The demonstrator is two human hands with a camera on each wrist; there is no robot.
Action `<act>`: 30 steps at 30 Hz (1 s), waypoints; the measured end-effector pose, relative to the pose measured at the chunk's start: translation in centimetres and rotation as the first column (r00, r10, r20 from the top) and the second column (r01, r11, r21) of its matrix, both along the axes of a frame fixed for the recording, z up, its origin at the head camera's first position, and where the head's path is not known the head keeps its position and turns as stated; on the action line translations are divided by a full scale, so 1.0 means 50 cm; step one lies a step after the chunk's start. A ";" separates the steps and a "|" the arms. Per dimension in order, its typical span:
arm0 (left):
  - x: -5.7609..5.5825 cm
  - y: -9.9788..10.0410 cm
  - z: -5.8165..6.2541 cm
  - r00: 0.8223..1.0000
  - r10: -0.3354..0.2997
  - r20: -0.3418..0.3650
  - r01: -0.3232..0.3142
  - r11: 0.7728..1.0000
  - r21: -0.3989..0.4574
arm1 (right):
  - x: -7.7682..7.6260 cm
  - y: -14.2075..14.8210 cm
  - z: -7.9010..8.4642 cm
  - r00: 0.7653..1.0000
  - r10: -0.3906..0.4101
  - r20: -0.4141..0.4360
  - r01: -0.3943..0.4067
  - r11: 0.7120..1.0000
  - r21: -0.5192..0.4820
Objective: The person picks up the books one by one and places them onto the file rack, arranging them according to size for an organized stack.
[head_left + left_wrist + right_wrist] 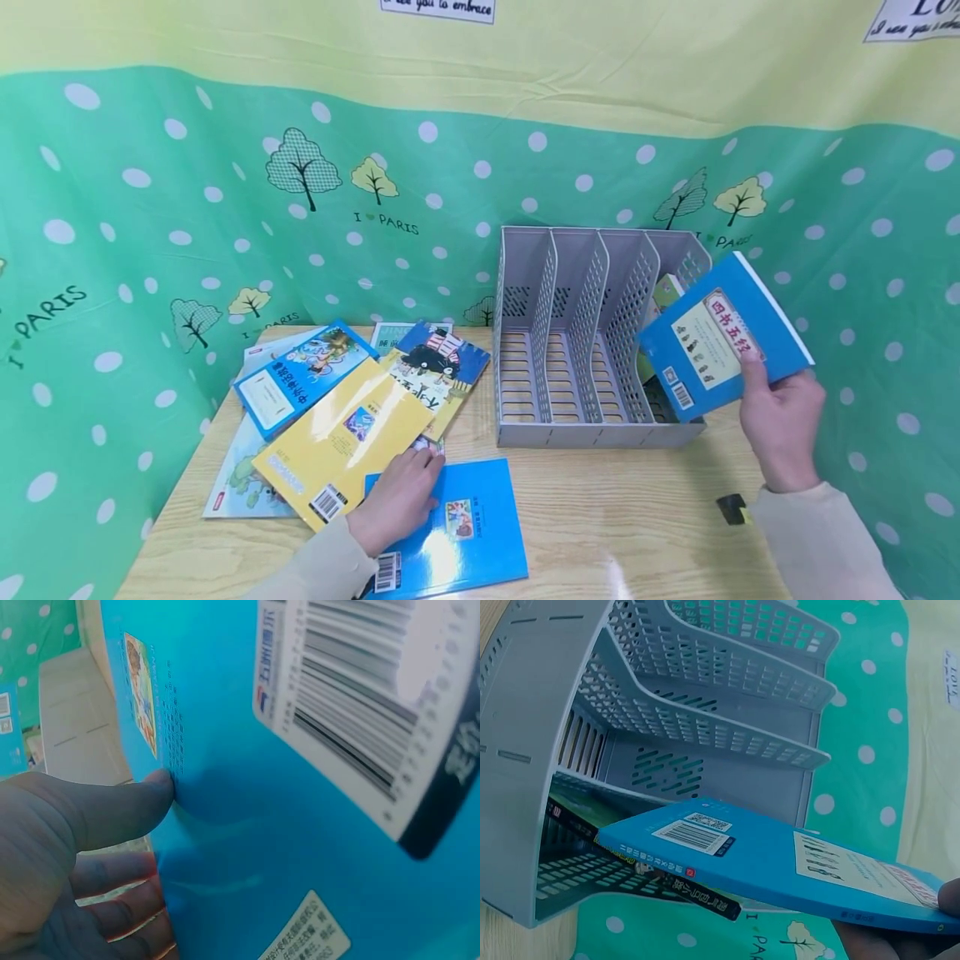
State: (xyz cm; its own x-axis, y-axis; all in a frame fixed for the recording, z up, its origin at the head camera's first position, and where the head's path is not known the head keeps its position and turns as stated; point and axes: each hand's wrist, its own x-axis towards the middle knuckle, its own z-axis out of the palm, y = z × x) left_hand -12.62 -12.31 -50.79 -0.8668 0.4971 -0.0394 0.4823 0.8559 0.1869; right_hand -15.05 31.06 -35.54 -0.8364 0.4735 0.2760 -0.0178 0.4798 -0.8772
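Note:
In the head view my right hand grips a blue book, thumb on its cover and fingers behind. This book is tilted at the rightmost slot of a grey file rack; in the right wrist view its lower corner overlaps the slot. A dark-spined book leans inside that slot. My left hand holds another blue book by its edge, low on the table. The left wrist view shows the thumb on the cover, with the other fingers partly hidden past the edge.
Left of the rack lies a pile with a yellow book, a blue storybook and a dark-blue illustrated book. A small black object lies by the right sleeve. A green patterned curtain hangs behind the table.

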 end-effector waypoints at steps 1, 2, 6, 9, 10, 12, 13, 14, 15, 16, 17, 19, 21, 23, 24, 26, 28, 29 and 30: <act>0.000 0.000 0.000 1.000 0.000 0.002 0.000 1.000 -0.002 | -0.001 0.001 0.000 1.000 -0.008 0.005 0.008 1.000 0.001; -0.001 0.000 0.001 1.000 0.000 0.004 0.000 1.000 -0.001 | -0.003 0.003 0.000 1.000 -0.017 0.012 0.017 1.000 0.001; -0.002 0.002 0.003 1.000 0.005 0.020 -0.005 1.000 -0.001 | -0.010 0.006 -0.001 0.999 -0.046 0.021 0.045 0.999 0.007; -0.002 0.004 0.004 0.999 0.021 0.037 -0.021 1.000 -0.003 | -0.016 0.005 -0.005 0.998 -0.060 0.028 0.060 0.998 0.014; -0.002 0.005 0.004 0.999 0.026 0.042 -0.026 1.000 0.000 | -0.019 0.005 -0.007 0.998 -0.061 0.023 0.061 0.998 0.025; -0.002 0.006 0.005 0.998 0.037 0.049 -0.037 0.999 0.002 | -0.025 0.003 -0.012 0.998 -0.061 0.025 0.061 0.997 0.037; -0.002 0.007 0.005 0.998 0.044 0.054 -0.044 0.999 0.004 | -0.029 0.001 -0.014 0.998 -0.060 0.023 0.059 0.997 0.041; -0.002 0.007 0.006 0.997 0.048 0.058 -0.049 0.999 0.007 | -0.033 0.000 -0.017 0.998 -0.057 0.027 0.056 0.997 0.044; -0.002 0.008 0.006 0.997 0.053 0.061 -0.053 0.999 0.010 | -0.038 0.000 -0.019 0.998 -0.052 0.027 0.051 0.998 0.043; -0.003 0.008 0.006 0.996 0.057 0.065 -0.058 0.998 0.015 | -0.044 -0.001 -0.021 0.998 -0.051 0.030 0.050 0.998 0.041; -0.003 0.009 0.007 0.996 0.060 0.070 -0.061 0.998 0.016 | -0.049 -0.003 -0.023 0.998 -0.050 0.042 0.049 0.998 0.036; -0.003 0.010 0.007 0.995 0.063 0.077 -0.064 0.998 0.022 | -0.060 -0.005 -0.027 0.997 -0.051 0.058 0.050 0.998 0.031; -0.003 0.010 0.008 0.995 0.063 0.083 -0.065 0.997 0.029 | -0.072 -0.007 -0.033 0.997 -0.065 0.051 0.062 0.997 0.047; -0.003 0.010 0.009 0.994 0.061 0.089 -0.064 0.997 0.034 | -0.085 -0.009 -0.038 0.996 -0.073 0.046 0.070 0.995 0.066; -0.003 0.010 0.010 0.994 0.061 0.092 -0.065 0.997 0.037 | -0.092 -0.010 -0.041 0.996 -0.075 0.040 0.072 0.995 0.075; -0.003 0.010 0.010 0.993 0.065 0.098 -0.069 0.997 0.040 | -0.106 -0.014 -0.047 0.997 -0.075 0.024 0.073 0.994 0.087; -0.004 0.009 0.010 0.993 0.066 0.102 -0.070 0.997 0.041 | -0.121 -0.018 -0.053 0.998 -0.063 0.030 0.060 0.995 0.078; -0.005 0.009 0.010 0.993 0.066 0.102 -0.071 0.997 0.042 | -0.129 -0.020 -0.057 0.998 -0.061 0.025 0.059 0.996 0.072; -0.006 0.008 0.010 0.993 0.066 0.102 -0.071 0.997 0.043 | -0.136 -0.022 -0.061 0.998 -0.061 0.025 0.060 0.996 0.068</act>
